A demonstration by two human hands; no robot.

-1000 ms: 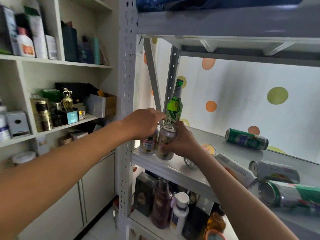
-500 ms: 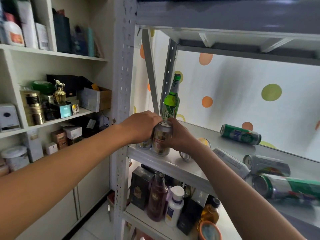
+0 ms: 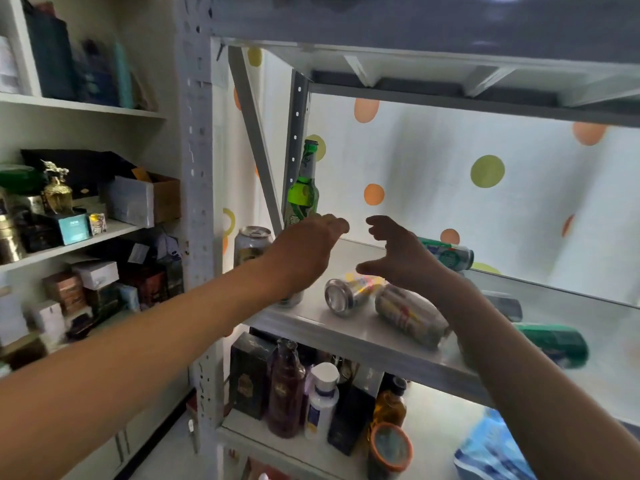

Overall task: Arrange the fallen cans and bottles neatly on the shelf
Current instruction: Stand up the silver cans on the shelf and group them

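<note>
View: single head-worn wide-angle camera, at about the height of the grey metal shelf [image 3: 346, 327]. Facing: forward and slightly down, toward the shelf's left front corner. Range: close, within arm's reach. Left margin: white wooden cabinet shelving [image 3: 79, 105]. Second view: none supplied.

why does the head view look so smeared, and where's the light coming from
Head view: motion blur softens both hands, left and right, and the fallen silver cans beneath them; the upright green glass bottle is somewhat sharper. Light comes through the bright dotted backdrop, leaving the forearms dark, and the wide lens bends the grey metal upright.
</note>
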